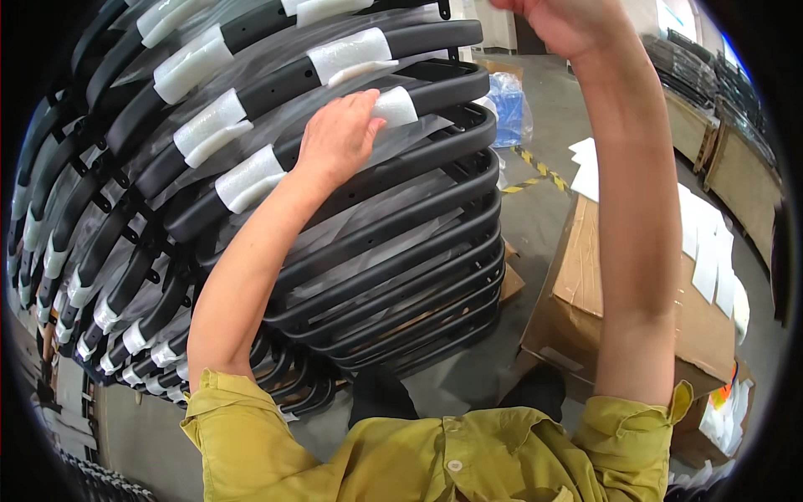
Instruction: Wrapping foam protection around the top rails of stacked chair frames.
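Observation:
Black metal frames with rounded corners (pixel 393 171) are stacked high in front of me and to the left. My left hand (pixel 339 138) is closed over a white foam sheet (pixel 395 107) wrapped around one frame's tube, with the thumb bent toward the foam. Its fingers cover part of that sheet. At the top edge, right of the stack, my right hand (pixel 569 23) is raised. The picture cuts off most of its fingers, so what they hold, if anything, is hidden. Other foam wraps (pixel 247 176) sit on neighbouring tubes, and clear plastic film shows between the frames.
To my right stands a large cardboard box (pixel 577 259) with white foam sheets (pixel 707 243) on it. A smaller open box (pixel 711 427) is at the lower right. Beyond are a blue plastic-wrapped item (pixel 506 109), yellow-black floor tape (pixel 539 167) and wooden crates (pixel 740 176).

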Tool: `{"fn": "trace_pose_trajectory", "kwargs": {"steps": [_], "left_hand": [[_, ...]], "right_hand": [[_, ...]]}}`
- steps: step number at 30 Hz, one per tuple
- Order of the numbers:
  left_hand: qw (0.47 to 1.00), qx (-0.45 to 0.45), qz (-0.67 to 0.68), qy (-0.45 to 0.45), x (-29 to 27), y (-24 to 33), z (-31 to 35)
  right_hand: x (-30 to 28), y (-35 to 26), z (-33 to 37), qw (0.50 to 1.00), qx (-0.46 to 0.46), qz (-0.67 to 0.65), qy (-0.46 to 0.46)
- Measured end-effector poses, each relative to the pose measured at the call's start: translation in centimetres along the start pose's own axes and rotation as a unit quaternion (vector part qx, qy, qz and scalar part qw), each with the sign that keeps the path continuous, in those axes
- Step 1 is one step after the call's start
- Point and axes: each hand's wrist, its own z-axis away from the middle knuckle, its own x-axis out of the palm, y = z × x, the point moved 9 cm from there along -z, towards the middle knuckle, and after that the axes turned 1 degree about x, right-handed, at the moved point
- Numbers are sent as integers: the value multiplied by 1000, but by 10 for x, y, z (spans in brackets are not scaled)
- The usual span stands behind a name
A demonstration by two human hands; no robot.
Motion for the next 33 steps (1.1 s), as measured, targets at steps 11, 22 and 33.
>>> {"fn": "trace_pose_trajectory", "kwargs": {"steps": [11, 22, 33], "left_hand": [[974, -111, 69, -183, 6, -4, -7], [947, -176, 209, 168, -111, -6, 16], [736, -368, 552, 134, -51, -13, 79]], "right_hand": [[8, 208, 90, 941, 336, 15, -28], [-1, 176, 115, 963, 267, -23, 22], [28, 144, 162, 964, 235, -115, -58]]}}
